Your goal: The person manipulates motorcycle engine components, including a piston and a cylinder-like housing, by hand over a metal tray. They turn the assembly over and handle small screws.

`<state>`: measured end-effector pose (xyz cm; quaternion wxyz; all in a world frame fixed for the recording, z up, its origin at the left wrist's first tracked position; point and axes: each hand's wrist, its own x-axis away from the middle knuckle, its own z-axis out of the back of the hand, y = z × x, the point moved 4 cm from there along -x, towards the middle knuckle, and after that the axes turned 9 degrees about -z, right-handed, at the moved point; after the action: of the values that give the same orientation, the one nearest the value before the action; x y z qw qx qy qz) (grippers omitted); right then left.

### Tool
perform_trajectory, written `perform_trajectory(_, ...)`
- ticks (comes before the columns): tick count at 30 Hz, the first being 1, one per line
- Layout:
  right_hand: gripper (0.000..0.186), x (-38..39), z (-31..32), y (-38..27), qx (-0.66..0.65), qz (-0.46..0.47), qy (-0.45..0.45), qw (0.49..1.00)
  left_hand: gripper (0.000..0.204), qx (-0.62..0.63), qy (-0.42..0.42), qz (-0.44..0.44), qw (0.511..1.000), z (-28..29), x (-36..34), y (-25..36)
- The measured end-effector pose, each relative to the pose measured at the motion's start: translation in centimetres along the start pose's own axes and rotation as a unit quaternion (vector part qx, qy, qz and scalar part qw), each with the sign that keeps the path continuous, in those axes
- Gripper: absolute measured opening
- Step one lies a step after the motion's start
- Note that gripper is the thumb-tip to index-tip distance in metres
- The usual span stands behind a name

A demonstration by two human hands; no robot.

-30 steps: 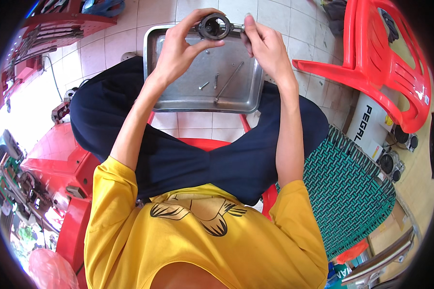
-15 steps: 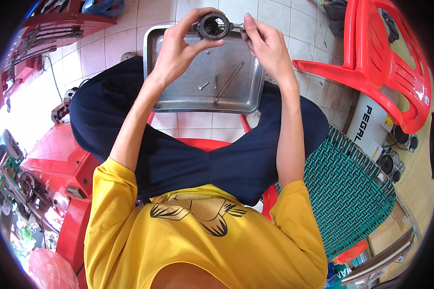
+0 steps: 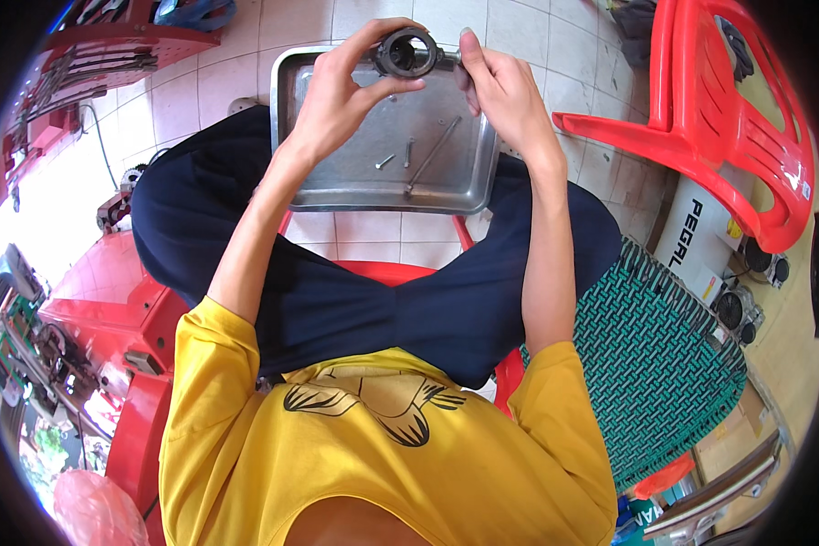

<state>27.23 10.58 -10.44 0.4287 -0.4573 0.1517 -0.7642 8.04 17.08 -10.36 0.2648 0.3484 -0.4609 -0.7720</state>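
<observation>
Above the far edge of a metal tray [image 3: 373, 194], my left hand [image 3: 338, 89] holds a dark ring-shaped metal part [image 3: 408, 74], its fingers behind the ring and its thumb below. A round hole through the part faces me. From the ring's right side a short shiny bolt or rod [image 3: 449, 58] sticks out, and my right hand [image 3: 505, 96] pinches its outer end, thumb pointing up. The right fingertips are partly hidden. Inside the tray lie a small bolt [image 3: 385, 162], another short bolt [image 3: 408, 152] and a long thin rod [image 3: 432, 156].
At the right stands a red plastic chair [image 3: 701, 136], with a green woven seat [image 3: 655, 364] nearer me. A white cylinder [image 3: 696, 232] lies behind that seat. Red metal cabinets [image 3: 109, 291] and a red tool rack [image 3: 100, 59] are on the left.
The ring has shifted slightly right, closer to my right fingers. Less of the bolt shows inside the hole, and the ring is turned a little. My right hand stays nearly in place.
</observation>
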Motion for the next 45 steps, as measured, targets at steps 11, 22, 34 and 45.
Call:
perform_trajectory(11,0.052,0.4,-0.6,-1.2,-0.065,0.144,0.049,0.986,0.057,0.003,0.004,0.0,1.0,0.2,0.2,-0.7)
perform_trajectory(22,0.048,0.7,-0.1,-1.7,-0.018,0.096,0.049,0.994,0.057,0.015,0.004,0.006,1.0,0.3,0.3,-0.6)
perform_trajectory(34,0.052,0.6,-0.9,-1.3,-0.07,0.129,0.061,0.987,0.058,-0.01,-0.006,0.011,1.0,0.3,0.1,-0.4)
perform_trajectory(45,0.051,0.2,-0.5,-0.9,-0.031,0.076,0.054,0.995,0.057,0.024,-0.002,0.018,1.0,0.0,0.2,-0.5)
